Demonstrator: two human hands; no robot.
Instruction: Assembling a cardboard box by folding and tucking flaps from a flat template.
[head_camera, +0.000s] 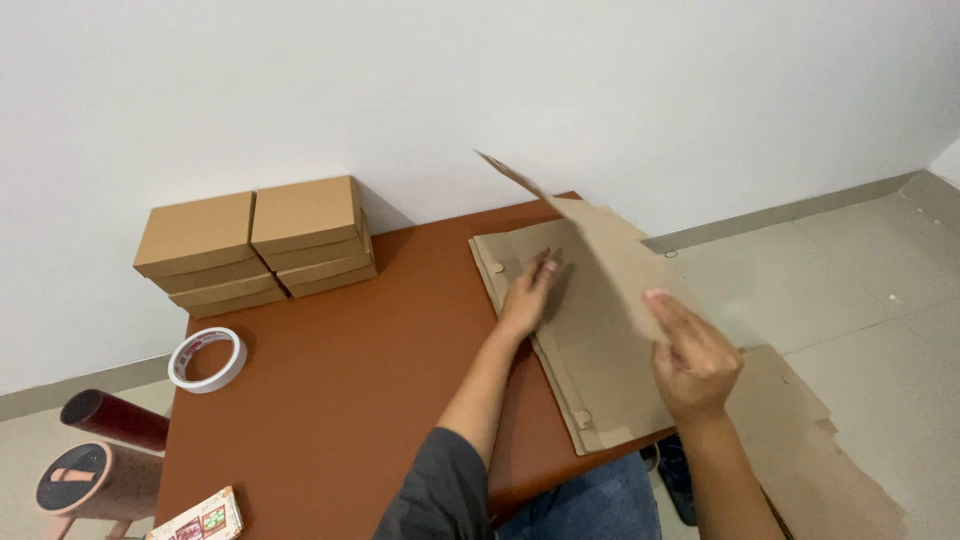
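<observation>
Fingers of R hand (695, 362) grip lifted cardboard sheet (610, 255); L hand (528, 292) flat on stack (590, 385)

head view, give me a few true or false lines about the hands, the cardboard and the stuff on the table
1. The left hand lies flat on the stack of flat cardboard sheets. True.
2. The right hand is empty. False: it lifts a cardboard sheet by its edge.
3. The folded boxes stand at the table's far left corner. True.
4. The tape roll sits on top of the boxes. False: it lies on the brown table, nearer than them.
</observation>
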